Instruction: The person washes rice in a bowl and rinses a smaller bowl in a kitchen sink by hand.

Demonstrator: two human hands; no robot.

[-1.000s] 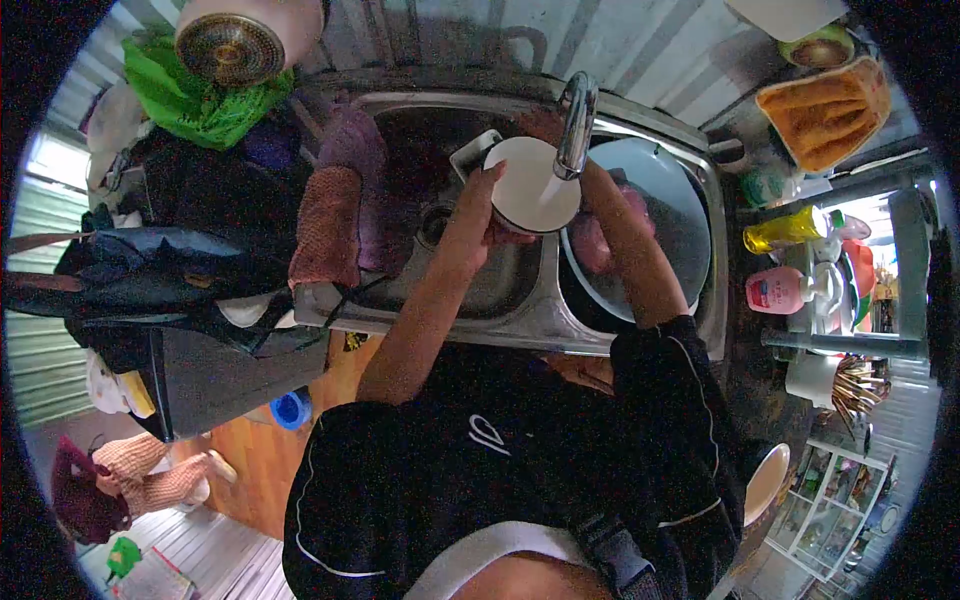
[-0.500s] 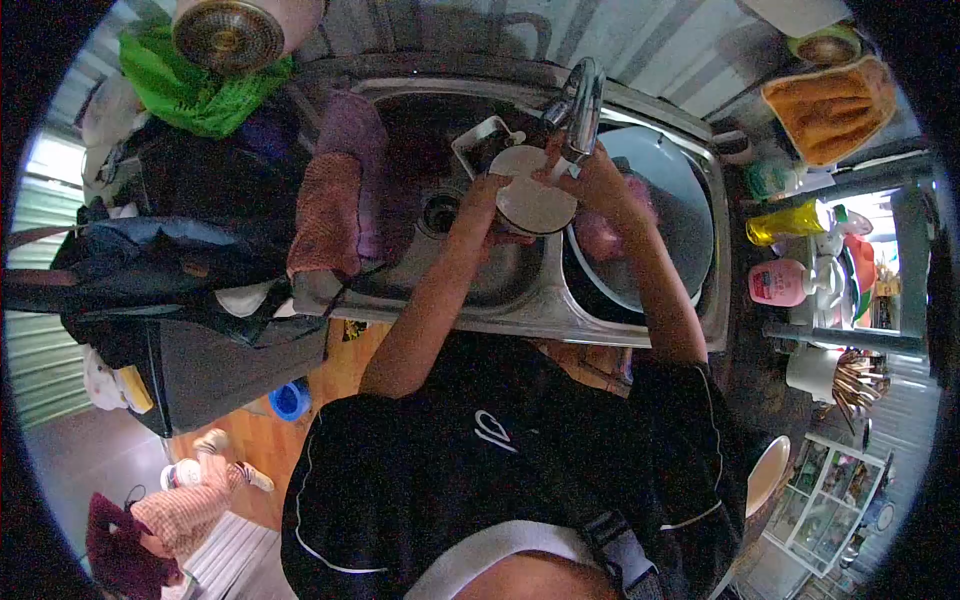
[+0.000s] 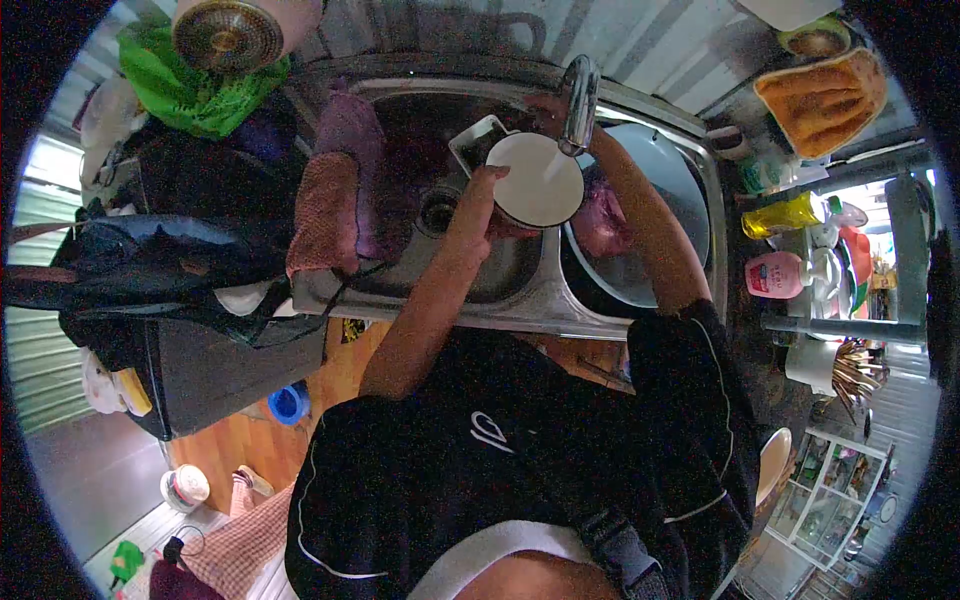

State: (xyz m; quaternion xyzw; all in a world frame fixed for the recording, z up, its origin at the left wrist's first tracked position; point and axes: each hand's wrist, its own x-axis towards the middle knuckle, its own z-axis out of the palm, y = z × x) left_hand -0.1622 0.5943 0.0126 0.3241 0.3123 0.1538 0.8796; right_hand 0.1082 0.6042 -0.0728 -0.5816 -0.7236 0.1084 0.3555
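My left hand (image 3: 484,205) grips a round white bowl (image 3: 540,182) by its left side, the thumb on the rim. The bowl is over the metal sink (image 3: 480,285), just below the tap spout. Behind the tap (image 3: 580,105), my right hand (image 3: 550,112) is partly hidden and dim; its fingers cannot be made out. A white rectangular container (image 3: 476,146) lies in the sink, touching or close behind the bowl. To the right, a large grey basin (image 3: 685,210) fills the second sink, with a pink translucent thing (image 3: 604,222) in it under my right forearm.
A pink cloth (image 3: 325,215) hangs over the sink's left edge. Yellow (image 3: 785,216) and pink (image 3: 775,275) bottles stand on the right, near an orange cloth (image 3: 822,100). A blue round object (image 3: 289,402) is on the floor. Another person (image 3: 250,540) is at the lower left.
My right hand has moved off the bowl, up and back behind the tap. The bowl's inside now shows more fully. The other person has shifted down and right.
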